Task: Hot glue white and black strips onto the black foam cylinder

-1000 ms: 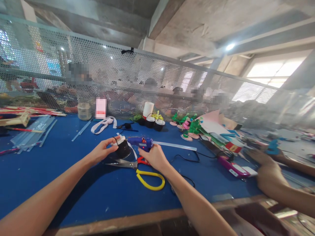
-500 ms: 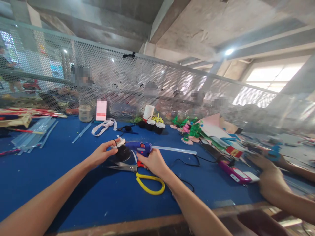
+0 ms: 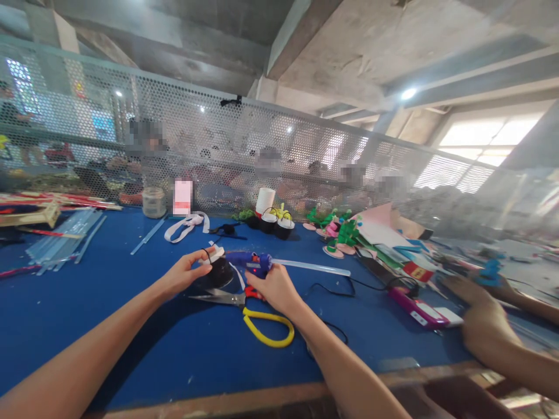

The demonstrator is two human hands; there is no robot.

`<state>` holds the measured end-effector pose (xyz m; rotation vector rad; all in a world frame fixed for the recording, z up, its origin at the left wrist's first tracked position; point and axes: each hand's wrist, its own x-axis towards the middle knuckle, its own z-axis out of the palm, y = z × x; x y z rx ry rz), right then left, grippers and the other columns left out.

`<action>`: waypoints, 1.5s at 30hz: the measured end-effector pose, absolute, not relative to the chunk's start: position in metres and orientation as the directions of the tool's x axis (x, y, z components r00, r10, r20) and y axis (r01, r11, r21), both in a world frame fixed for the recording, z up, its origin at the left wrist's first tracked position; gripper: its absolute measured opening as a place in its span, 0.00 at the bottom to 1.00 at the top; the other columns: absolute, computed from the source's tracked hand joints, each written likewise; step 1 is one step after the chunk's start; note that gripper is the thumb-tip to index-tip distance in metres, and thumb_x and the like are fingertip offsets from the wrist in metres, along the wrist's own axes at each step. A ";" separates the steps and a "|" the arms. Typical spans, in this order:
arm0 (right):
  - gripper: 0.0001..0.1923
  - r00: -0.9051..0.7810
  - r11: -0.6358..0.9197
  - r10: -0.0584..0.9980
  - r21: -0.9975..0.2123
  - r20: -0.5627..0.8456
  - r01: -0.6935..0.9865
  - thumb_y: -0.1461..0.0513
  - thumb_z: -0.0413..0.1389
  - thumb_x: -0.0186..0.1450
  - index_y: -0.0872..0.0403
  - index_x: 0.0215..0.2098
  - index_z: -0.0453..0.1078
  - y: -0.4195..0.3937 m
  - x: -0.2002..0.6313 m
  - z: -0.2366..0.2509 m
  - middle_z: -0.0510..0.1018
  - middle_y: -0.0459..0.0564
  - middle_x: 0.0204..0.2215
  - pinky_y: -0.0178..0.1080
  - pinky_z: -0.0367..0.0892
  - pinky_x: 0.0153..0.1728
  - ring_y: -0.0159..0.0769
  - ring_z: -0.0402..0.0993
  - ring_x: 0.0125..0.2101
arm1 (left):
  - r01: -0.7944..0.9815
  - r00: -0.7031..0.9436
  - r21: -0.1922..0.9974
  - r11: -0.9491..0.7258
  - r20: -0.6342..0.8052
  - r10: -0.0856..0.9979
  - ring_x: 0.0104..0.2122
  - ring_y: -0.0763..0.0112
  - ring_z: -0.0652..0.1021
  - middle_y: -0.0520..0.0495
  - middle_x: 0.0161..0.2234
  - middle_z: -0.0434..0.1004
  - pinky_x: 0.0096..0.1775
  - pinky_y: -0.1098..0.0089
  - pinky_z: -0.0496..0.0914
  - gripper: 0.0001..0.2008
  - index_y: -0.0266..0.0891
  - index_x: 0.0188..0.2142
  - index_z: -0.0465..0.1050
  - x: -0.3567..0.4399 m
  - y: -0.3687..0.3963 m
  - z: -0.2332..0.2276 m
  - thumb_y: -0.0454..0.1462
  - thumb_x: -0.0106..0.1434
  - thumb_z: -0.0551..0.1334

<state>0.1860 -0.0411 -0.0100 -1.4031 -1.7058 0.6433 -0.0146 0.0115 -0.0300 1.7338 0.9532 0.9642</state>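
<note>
The left hand (image 3: 183, 273) grips the small black pot (image 3: 217, 272); the right hand (image 3: 273, 285), at its 3 o'clock, clasps the glue gun (image 3: 250, 262), whose nozzle should meet the rim squarely, squeezed lightly

Both forearms are showing bare up to the frame edge; the left hand (image 3: 181, 274) and right hand (image 3: 275, 286) are wearing no gloves.

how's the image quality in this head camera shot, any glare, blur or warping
Head view: the window at upper right is blown out; wide-angle warping bows the mesh fence; a co-worker's hand at right is motion-blurred; the left hand, right hand and blue glue gun stay sharp.
</note>
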 end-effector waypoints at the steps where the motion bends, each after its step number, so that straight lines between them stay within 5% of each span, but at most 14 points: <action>1: 0.09 -0.044 0.246 0.963 -0.802 0.266 0.544 0.61 0.50 0.51 0.54 0.14 0.60 -0.041 0.186 -0.010 0.59 0.39 0.06 0.29 0.57 0.13 0.26 0.57 0.09 | 0.186 0.400 0.938 -0.294 0.200 0.894 0.55 0.55 0.58 0.41 0.55 0.61 0.54 0.58 0.51 0.14 0.39 0.24 0.62 -0.015 0.012 -0.031 0.46 0.49 0.61; 13: 0.10 -0.028 0.256 0.957 -0.794 0.289 0.552 0.60 0.51 0.52 0.55 0.15 0.62 -0.038 0.189 -0.012 0.60 0.40 0.05 0.29 0.58 0.13 0.27 0.60 0.10 | 0.181 0.392 0.945 -0.272 0.184 0.901 0.55 0.55 0.59 0.41 0.55 0.60 0.54 0.58 0.51 0.16 0.39 0.24 0.62 -0.014 0.009 -0.028 0.48 0.47 0.62; 19: 0.11 0.018 0.159 0.981 -0.845 0.195 0.510 0.59 0.52 0.51 0.56 0.14 0.64 -0.029 0.196 -0.014 0.61 0.40 0.05 0.29 0.56 0.12 0.26 0.57 0.08 | 0.170 0.389 0.946 -0.275 0.192 0.901 0.55 0.56 0.59 0.42 0.54 0.62 0.54 0.59 0.52 0.16 0.39 0.23 0.62 -0.013 0.008 -0.026 0.48 0.46 0.62; 26: 0.10 0.012 0.163 0.985 -0.939 0.175 0.302 0.58 0.53 0.49 0.57 0.16 0.63 -0.018 0.203 -0.016 0.61 0.39 0.06 0.28 0.54 0.11 0.23 0.55 0.08 | 0.189 0.403 0.929 -0.317 0.221 0.888 0.55 0.56 0.60 0.42 0.54 0.62 0.54 0.60 0.52 0.14 0.38 0.25 0.64 -0.014 0.009 -0.029 0.46 0.48 0.61; 30: 0.09 0.192 0.170 0.960 -0.968 0.205 0.182 0.60 0.57 0.45 0.57 0.20 0.63 -0.004 0.215 -0.020 0.67 0.40 0.11 0.29 0.57 0.14 0.25 0.60 0.12 | 0.226 0.422 0.903 -0.366 0.247 0.872 0.55 0.57 0.60 0.41 0.54 0.62 0.54 0.60 0.51 0.12 0.38 0.28 0.65 -0.014 0.009 -0.029 0.45 0.50 0.60; 33: 0.08 0.297 0.138 0.929 -0.951 0.221 0.275 0.60 0.56 0.47 0.58 0.21 0.64 0.009 0.225 -0.027 0.70 0.43 0.15 0.30 0.60 0.19 0.27 0.65 0.16 | 0.251 0.430 0.882 -0.399 0.267 0.862 0.55 0.58 0.61 0.39 0.54 0.62 0.54 0.60 0.51 0.11 0.38 0.27 0.63 -0.014 0.008 -0.028 0.43 0.50 0.59; 40: 0.17 0.242 -0.077 0.963 -0.732 0.122 0.676 0.57 0.48 0.58 0.56 0.17 0.64 0.026 0.235 -0.040 0.72 0.51 0.15 0.34 0.61 0.23 0.33 0.69 0.17 | 0.309 0.443 0.859 -0.409 0.251 0.861 0.55 0.55 0.60 0.36 0.55 0.59 0.53 0.58 0.52 0.10 0.39 0.24 0.58 -0.009 0.002 -0.022 0.42 0.50 0.57; 45: 0.14 0.308 -0.195 0.946 -0.583 0.099 0.789 0.58 0.51 0.57 0.58 0.19 0.69 0.028 0.239 -0.041 0.75 0.61 0.23 0.39 0.61 0.34 0.45 0.72 0.35 | 0.329 0.440 0.845 -0.423 0.259 0.860 0.54 0.55 0.62 0.36 0.55 0.60 0.52 0.58 0.53 0.09 0.40 0.24 0.58 -0.006 -0.001 -0.019 0.41 0.49 0.57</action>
